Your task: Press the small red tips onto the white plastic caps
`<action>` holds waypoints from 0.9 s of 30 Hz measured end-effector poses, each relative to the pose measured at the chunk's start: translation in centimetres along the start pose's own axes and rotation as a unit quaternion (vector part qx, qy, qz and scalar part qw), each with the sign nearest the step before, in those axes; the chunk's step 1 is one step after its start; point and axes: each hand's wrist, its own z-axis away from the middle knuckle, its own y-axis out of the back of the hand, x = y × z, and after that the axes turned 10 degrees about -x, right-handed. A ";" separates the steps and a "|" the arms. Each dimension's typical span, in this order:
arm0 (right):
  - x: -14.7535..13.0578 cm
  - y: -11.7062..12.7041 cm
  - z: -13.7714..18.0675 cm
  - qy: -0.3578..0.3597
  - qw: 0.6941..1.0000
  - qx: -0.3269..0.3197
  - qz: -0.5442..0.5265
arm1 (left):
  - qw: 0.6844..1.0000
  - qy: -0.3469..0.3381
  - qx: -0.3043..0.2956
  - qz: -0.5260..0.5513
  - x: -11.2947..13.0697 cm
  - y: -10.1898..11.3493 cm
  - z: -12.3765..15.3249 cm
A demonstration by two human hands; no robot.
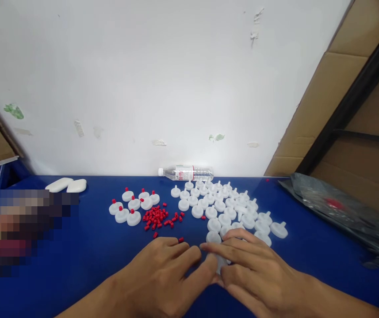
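Both my hands meet at the front of the table, beside a group of white plastic nozzle lids (220,206), round discs with a thin spout. A white nozzle lid (221,264) shows partly between them, under the fingers of my right hand (258,267), which are bent round it. My left hand (172,274) is closed, its fingers curled and its thumb tip against that lid; whatever its fingers hold is hidden. Just beyond the left hand lies a pile of small red caps (156,215). Further left stand several white lids with red caps on their spouts (133,217).
A clear plastic bottle (185,172) lies along the white wall. Two white oval objects (76,185) rest at the back left. Grey plastic bags (342,212) lie on the right, near cardboard (308,119). A blurred-out patch (13,229) covers the left edge of the blue table (86,247).
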 end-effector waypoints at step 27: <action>-0.4 -0.6 0.5 -0.024 1.000 0.002 0.006 | 0.995 0.052 -0.066 0.056 -0.1 -1.6 0.8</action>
